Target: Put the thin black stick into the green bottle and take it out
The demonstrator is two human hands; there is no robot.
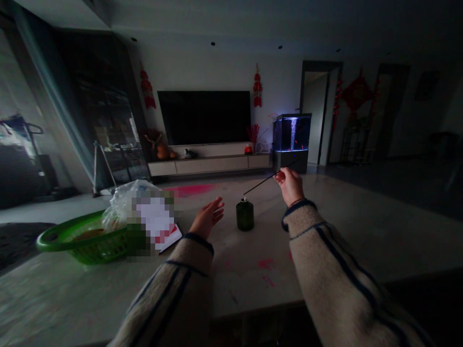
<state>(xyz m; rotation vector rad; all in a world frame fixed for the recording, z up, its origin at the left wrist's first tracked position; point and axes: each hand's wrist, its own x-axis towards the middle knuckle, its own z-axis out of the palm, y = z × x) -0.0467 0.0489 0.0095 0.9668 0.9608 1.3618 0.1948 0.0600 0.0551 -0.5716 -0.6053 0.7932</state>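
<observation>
My right hand (291,185) pinches a thin black reed stick (261,183), which slants down to the left. Its lower tip is just above the mouth of a small dark green glass bottle (245,217), apart from it as far as I can see. Something small and white shows at the bottle's neck. The bottle stands upright on the table (267,241). To its left, my left hand (209,216) hovers with fingers extended and slightly curled, holding nothing and not touching the bottle.
At the left of the table sits a green plastic basket (85,246) with a clear plastic bag (125,202) on it. Beside it lies a partly blurred white and red item (170,239). Pink stains mark the tabletop. A television (204,117) and lit fish tank (292,135) are beyond.
</observation>
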